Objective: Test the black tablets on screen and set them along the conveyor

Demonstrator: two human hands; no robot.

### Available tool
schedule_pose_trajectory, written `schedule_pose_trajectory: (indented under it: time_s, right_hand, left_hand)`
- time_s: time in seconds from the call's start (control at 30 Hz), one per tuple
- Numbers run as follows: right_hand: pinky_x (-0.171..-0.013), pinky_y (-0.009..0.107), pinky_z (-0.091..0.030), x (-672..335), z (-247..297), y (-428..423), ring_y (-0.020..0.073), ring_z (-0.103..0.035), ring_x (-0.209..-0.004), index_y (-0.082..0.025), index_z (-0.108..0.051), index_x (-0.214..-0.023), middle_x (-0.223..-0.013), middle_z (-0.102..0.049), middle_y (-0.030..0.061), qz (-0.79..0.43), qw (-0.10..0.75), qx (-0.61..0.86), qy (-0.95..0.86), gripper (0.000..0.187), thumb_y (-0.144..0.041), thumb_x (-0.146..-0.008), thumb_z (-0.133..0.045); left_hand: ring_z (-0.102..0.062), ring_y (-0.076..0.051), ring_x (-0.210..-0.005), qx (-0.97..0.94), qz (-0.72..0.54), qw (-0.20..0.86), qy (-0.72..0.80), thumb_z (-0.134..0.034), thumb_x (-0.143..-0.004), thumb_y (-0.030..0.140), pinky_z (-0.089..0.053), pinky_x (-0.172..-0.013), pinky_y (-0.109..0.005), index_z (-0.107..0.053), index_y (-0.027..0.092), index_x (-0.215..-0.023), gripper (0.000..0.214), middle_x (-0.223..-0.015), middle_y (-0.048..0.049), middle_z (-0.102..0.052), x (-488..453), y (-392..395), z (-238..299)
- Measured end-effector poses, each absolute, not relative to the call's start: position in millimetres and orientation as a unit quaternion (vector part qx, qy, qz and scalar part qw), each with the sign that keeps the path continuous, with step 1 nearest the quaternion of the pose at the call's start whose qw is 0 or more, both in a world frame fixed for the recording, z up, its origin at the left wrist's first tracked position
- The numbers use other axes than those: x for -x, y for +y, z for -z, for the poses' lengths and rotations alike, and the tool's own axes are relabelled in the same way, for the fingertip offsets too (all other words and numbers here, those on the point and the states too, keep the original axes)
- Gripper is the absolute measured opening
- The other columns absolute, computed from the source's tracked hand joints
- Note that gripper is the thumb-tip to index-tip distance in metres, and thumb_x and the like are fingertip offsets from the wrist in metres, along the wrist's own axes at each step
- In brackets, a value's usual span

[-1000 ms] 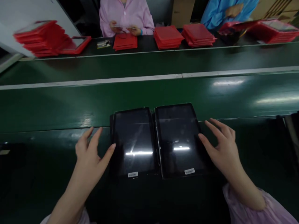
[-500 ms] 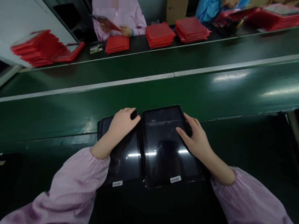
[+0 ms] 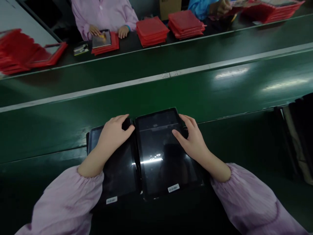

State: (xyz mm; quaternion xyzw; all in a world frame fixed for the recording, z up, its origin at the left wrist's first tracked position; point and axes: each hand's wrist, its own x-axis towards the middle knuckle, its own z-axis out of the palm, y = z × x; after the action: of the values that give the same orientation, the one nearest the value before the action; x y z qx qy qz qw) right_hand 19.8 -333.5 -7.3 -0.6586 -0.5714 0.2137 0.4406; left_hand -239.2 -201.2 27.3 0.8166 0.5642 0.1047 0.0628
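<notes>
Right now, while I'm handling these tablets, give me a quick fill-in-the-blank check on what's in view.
The left hand rests on the left tablet and the right hand on the right tablet, so the hands cover ____ tablets.
The right tablet bears a small ____ label at its near edge.
Across the green belt, the flat stacks are ____.
Missing words: two; white; red.

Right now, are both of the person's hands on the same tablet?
No, the left hand rests on the left tablet and the right hand on the right tablet.
</notes>
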Motion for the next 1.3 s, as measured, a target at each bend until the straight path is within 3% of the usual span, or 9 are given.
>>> schedule_pose_trajectory:
  time_s: [0.37,0.57,0.73,0.87,0.97,1.07,1.13,1.2,1.3]
  right_hand:
    - [-0.121,0.061,-0.049,-25,10,-329,0.0367,-0.053,-0.15,-0.029,-0.059,-0.151,-0.16,-0.058,0.0158,-0.279,0.48,0.645,-0.525,0.064,-0.06,-0.095,-0.067]
    - [-0.121,0.058,-0.05,-28,24,-328,0.0333,-0.052,-0.155,-0.025,-0.043,-0.163,-0.17,-0.049,0.0183,-0.368,0.568,0.578,-0.456,0.087,-0.082,-0.097,-0.044]
    - [-0.125,0.055,-0.047,-21,23,-334,0.0296,-0.047,-0.159,-0.027,-0.041,-0.167,-0.175,-0.044,0.0117,-0.414,0.545,0.558,-0.469,0.083,-0.077,-0.102,-0.04]
    - [-0.116,0.057,-0.055,-21,23,-333,0.0315,-0.06,-0.148,-0.029,-0.037,-0.172,-0.167,-0.055,0.0114,-0.385,0.528,0.57,-0.498,0.075,-0.068,-0.108,-0.031]
    - [-0.099,0.057,-0.063,-23,24,-334,0.0336,-0.074,-0.126,-0.029,-0.035,-0.174,-0.152,-0.069,0.0133,-0.356,0.492,0.601,-0.52,0.07,-0.061,-0.111,-0.025]
    - [-0.091,0.053,-0.066,-23,24,-334,0.0315,-0.078,-0.116,-0.029,-0.026,-0.176,-0.15,-0.07,0.0131,-0.369,0.457,0.611,-0.532,0.072,-0.06,-0.112,-0.019]
    - [-0.094,0.052,-0.065,-24,19,-335,0.031,-0.075,-0.124,-0.028,-0.031,-0.174,-0.154,-0.067,0.0126,-0.331,0.444,0.627,-0.548,0.073,-0.063,-0.112,-0.019]
    - [-0.101,0.052,-0.063,-25,7,-337,0.0327,-0.067,-0.138,-0.026,-0.049,-0.164,-0.158,-0.064,0.0137,-0.24,0.451,0.647,-0.566,0.071,-0.067,-0.11,-0.03]
    - [-0.101,0.051,-0.063,-27,-28,-349,0.0344,-0.069,-0.134,-0.027,-0.074,-0.128,-0.147,-0.072,0.0128,-0.128,0.473,0.646,-0.585,0.048,-0.064,-0.106,-0.052]
  left_hand:
    - [-0.067,-0.038,-0.137,-0.814,-0.093,0.074,0.569,-0.048,-0.09,0.04,-0.05,-0.12,-0.054,-0.073,0.016,-0.14,0.061,-0.143,-0.0129,-0.076,235,-201,-31]
    - [-0.066,-0.036,-0.141,-0.808,-0.094,0.115,0.57,-0.047,-0.093,0.043,-0.05,-0.12,-0.047,-0.069,0.011,-0.146,0.067,-0.15,-0.0147,-0.071,241,-196,-42]
    - [-0.069,-0.034,-0.137,-0.752,-0.14,0.168,0.621,-0.032,-0.101,0.051,-0.053,-0.116,-0.045,-0.074,0.015,-0.139,0.068,-0.142,-0.0135,-0.077,277,-189,-45]
    - [-0.072,-0.034,-0.131,-0.751,-0.14,0.182,0.618,-0.029,-0.101,0.049,-0.057,-0.11,-0.043,-0.083,0.023,-0.119,0.063,-0.129,-0.0102,-0.083,292,-189,-37]
    - [-0.07,-0.03,-0.135,-0.768,-0.145,0.205,0.59,-0.031,-0.101,0.051,-0.055,-0.112,-0.041,-0.082,0.025,-0.123,0.061,-0.135,-0.007,-0.081,290,-187,-34]
    - [-0.069,-0.03,-0.137,-0.78,-0.146,0.228,0.564,-0.03,-0.101,0.051,-0.053,-0.115,-0.042,-0.08,0.02,-0.128,0.065,-0.14,-0.0104,-0.078,288,-183,-37]
    - [-0.066,-0.031,-0.14,-0.783,-0.15,0.235,0.557,-0.03,-0.099,0.051,-0.048,-0.12,-0.044,-0.079,0.016,-0.13,0.067,-0.143,-0.0136,-0.076,292,-186,-41]
    - [-0.059,-0.032,-0.148,-0.783,-0.159,0.234,0.554,-0.033,-0.097,0.054,-0.039,-0.127,-0.047,-0.073,0.015,-0.139,0.07,-0.154,-0.0146,-0.068,303,-195,-44]
    - [-0.035,-0.036,-0.165,-0.772,-0.161,0.23,0.57,-0.048,-0.088,0.064,-0.031,-0.132,-0.056,-0.053,0.018,-0.161,0.087,-0.178,-0.014,-0.039,325,-221,-44]
